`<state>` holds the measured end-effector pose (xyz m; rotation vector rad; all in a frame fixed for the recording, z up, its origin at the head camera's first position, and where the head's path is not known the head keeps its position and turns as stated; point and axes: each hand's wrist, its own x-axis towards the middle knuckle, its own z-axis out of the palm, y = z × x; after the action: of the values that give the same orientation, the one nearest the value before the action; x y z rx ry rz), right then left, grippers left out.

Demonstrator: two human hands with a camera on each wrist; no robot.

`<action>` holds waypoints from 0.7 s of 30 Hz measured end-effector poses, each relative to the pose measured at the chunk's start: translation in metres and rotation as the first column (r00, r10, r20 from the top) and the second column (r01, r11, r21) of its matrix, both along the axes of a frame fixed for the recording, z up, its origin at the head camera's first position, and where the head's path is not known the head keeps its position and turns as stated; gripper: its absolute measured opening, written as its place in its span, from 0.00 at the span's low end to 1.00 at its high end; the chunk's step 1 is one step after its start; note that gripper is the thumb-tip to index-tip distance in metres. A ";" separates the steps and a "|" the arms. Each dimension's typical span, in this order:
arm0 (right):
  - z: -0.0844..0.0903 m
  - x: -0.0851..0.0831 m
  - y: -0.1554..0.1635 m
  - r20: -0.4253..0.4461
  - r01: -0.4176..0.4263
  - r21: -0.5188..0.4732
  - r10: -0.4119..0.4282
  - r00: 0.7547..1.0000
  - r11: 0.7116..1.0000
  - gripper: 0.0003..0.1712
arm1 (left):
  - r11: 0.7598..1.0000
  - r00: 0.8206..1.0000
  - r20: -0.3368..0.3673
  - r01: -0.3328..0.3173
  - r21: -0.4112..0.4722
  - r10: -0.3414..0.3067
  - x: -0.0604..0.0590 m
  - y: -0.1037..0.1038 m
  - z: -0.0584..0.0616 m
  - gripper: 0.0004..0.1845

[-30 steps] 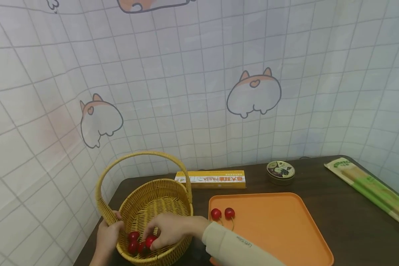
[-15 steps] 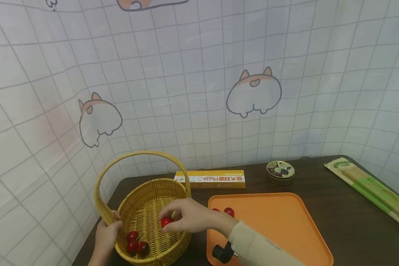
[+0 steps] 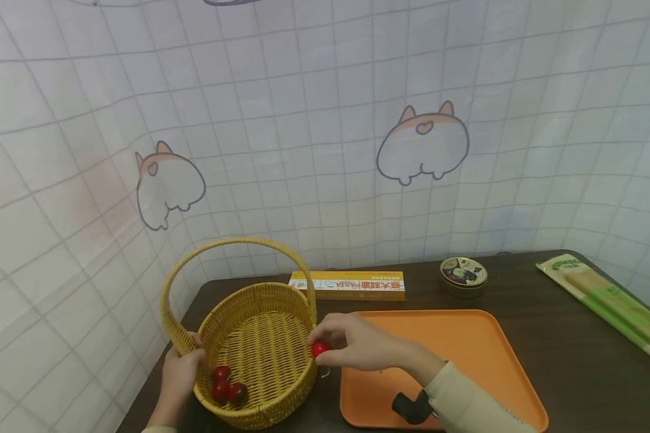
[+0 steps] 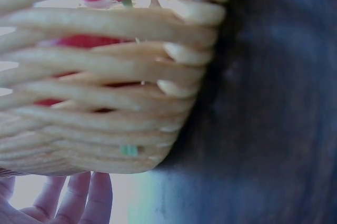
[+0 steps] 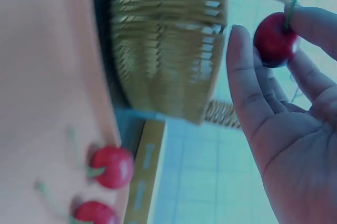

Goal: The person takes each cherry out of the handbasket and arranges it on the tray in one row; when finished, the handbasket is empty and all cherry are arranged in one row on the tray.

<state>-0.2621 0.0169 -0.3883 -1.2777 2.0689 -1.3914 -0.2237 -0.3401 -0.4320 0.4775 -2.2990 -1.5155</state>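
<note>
Dark tabletop (image 3: 520,300) supported the basket (image 3: 260,346), left hand (image 3: 179,368) gripping it. To its right, right hand (image 3: 362,346) pinched a cherry (image 3: 319,347); transfer step apparently required release onto the tray (image 3: 460,349) next.

Left grip (image 3: 180,370) holding, right grip (image 3: 360,344) pinching, well apart, right forearm (image 3: 425,362) slanting inward

Basket (image 3: 268,346): cropped in both wrist views. Cherries inside (image 3: 221,391): mere red slivers, left wrist view. Left hand (image 3: 179,371): cut by that view's lower edge. One cherry (image 5: 97,214) — on the blurred tray (image 5: 42,87): cut by the right wrist view's bottom edge. Green packet (image 3: 612,307): cut by the head view's right edge.
</note>
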 end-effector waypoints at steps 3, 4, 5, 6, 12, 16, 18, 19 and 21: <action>-0.004 -0.001 0.013 0.000 0.028 0.032 -0.028 1.000 0.999 0.16 | 1.000 1.000 -0.017 -0.003 0.005 0.003 0.000 0.002 0.000 0.14; -0.006 -0.002 0.017 0.000 0.035 0.037 -0.035 0.999 0.999 0.16 | 1.000 1.000 -0.022 -0.003 0.006 0.004 0.000 0.002 0.000 0.14; -0.007 -0.003 0.020 0.004 0.038 0.038 -0.038 0.999 0.999 0.16 | 1.000 1.000 -0.027 -0.003 0.008 0.003 0.000 0.002 0.000 0.14; -0.008 -0.003 0.023 0.007 0.043 0.041 -0.044 0.999 0.998 0.16 | 1.000 1.000 -0.029 -0.005 0.009 0.005 0.000 0.002 0.000 0.14; -0.015 -0.009 0.042 0.007 0.063 0.042 -0.063 0.998 0.997 0.16 | 1.000 1.000 -0.018 -0.012 0.010 0.012 -0.001 0.001 0.000 0.14; -0.016 -0.016 0.053 -0.031 0.104 0.043 -0.103 0.994 0.994 0.17 | 1.000 1.000 -0.012 -0.010 0.011 0.010 0.000 0.001 -0.001 0.14; -0.017 -0.019 0.058 -0.056 0.141 0.052 -0.138 0.989 0.989 0.18 | 1.000 1.000 -0.015 -0.009 0.006 0.009 0.000 0.001 -0.001 0.14; -0.017 -0.021 0.061 -0.068 0.160 0.060 -0.156 0.985 0.985 0.19 | 1.000 1.000 -0.018 -0.009 0.004 0.009 0.000 0.001 -0.001 0.14; -0.017 -0.025 0.069 -0.101 0.201 0.080 -0.192 0.976 0.976 0.19 | 1.000 1.000 -0.024 -0.008 -0.004 0.008 -0.001 0.001 -0.001 0.14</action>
<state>-0.2868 0.0855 -0.4055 -1.1476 2.3479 -1.3234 -0.2248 -0.3389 -0.4328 0.4644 -2.2786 -1.5039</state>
